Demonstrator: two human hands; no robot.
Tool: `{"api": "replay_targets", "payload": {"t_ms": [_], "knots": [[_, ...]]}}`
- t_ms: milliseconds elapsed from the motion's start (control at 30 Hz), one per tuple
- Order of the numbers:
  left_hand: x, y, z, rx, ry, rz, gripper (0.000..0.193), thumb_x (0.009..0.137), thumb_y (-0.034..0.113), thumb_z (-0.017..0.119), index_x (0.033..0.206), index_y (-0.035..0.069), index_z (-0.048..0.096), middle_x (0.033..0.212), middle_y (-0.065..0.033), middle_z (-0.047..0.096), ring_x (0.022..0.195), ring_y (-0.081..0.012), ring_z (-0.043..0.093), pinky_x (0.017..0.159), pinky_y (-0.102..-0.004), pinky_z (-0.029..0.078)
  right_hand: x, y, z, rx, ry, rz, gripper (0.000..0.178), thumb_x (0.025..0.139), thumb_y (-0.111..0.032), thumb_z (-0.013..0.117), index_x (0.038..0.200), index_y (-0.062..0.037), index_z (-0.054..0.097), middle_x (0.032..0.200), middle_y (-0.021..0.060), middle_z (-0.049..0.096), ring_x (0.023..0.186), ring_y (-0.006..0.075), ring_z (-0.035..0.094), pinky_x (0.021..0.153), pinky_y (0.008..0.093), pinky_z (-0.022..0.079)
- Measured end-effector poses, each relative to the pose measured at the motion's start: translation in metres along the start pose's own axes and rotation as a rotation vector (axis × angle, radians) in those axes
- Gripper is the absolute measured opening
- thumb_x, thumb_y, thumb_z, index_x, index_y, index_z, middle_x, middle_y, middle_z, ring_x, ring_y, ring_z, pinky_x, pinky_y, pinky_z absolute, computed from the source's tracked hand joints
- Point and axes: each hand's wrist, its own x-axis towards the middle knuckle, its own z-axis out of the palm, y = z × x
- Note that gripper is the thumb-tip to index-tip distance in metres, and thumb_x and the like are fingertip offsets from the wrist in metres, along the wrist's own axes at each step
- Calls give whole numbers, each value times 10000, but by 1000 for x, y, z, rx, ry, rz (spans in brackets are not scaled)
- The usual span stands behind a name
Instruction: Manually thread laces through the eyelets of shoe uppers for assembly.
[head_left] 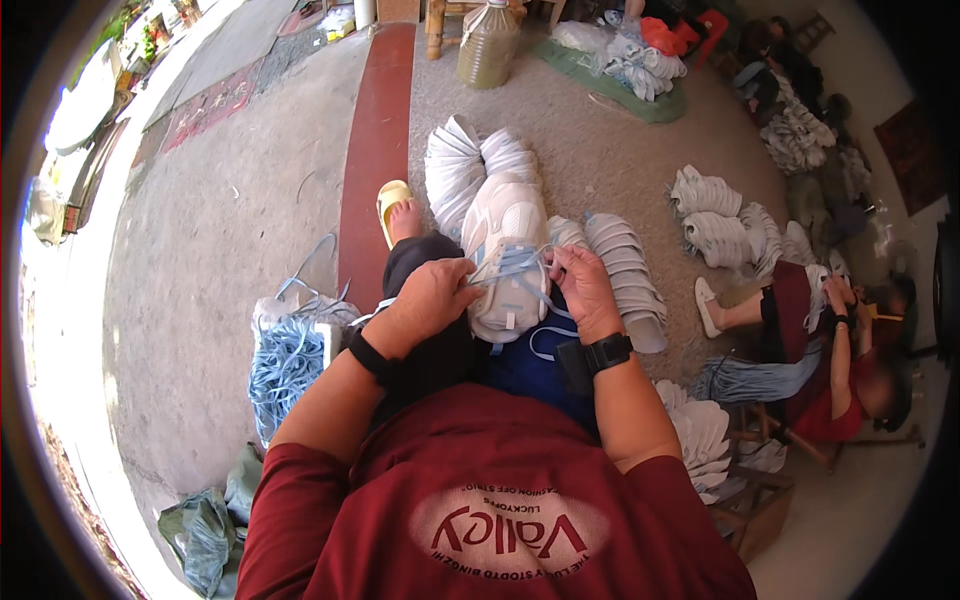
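A white and pale-grey shoe upper (505, 210) rests over my lap, its toe pointing away from me. Light blue laces (510, 264) run across its throat, and loose lengths trail on both sides. At the left edge of the upper, my left hand (432, 295) is closed, thumb and forefinger pinching a lace. My right hand (584, 284) has closed in a pinch on a lace beside the upper's right edge. A blue lace end (545, 345) curls down below the right hand over dark blue cloth.
To my left stands a container heaped with blue laces (288, 368). Stacked uppers (455, 172) lie just beyond my knees, with another stack (628, 270) to the right. A seated co-worker (835, 385) handles a white piece at right. A large plastic jug (489, 45) stands at the back.
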Motion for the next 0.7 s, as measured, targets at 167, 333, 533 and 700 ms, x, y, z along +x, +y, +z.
{"api": "replay_targets", "payload": {"t_ms": [167,333,533,700], "knots": [[2,-6,-10,-226,166,-192,109,704,74,711,715,4,628,675,-109,604,585,-230,583,526,-293,446,5,6,-8,-100,-88,56,214,837,-194,644,755,-1,604,699,33,579,578,106,463,535,226,384],[-22,4,-40,91,334,122,124,695,63,707,671,35,589,620,-99,561,544,-242,564,504,-310,433,-1,8,-10,-390,-79,-4,200,741,-148,720,727,-28,561,672,21,534,606,105,473,564,241,398],[-71,-9,-83,323,506,91,162,675,10,707,639,46,553,596,-89,547,531,-252,569,486,-309,424,-12,13,-6,-940,-108,-469,433,569,-112,792,868,3,501,716,104,536,690,246,523,621,339,436],[-71,-19,-64,162,498,-27,137,695,32,706,662,45,574,618,-88,555,541,-249,567,500,-304,423,-34,13,3,-1234,-36,-524,331,668,-132,722,848,12,484,763,230,578,740,412,560,637,428,450]]}}
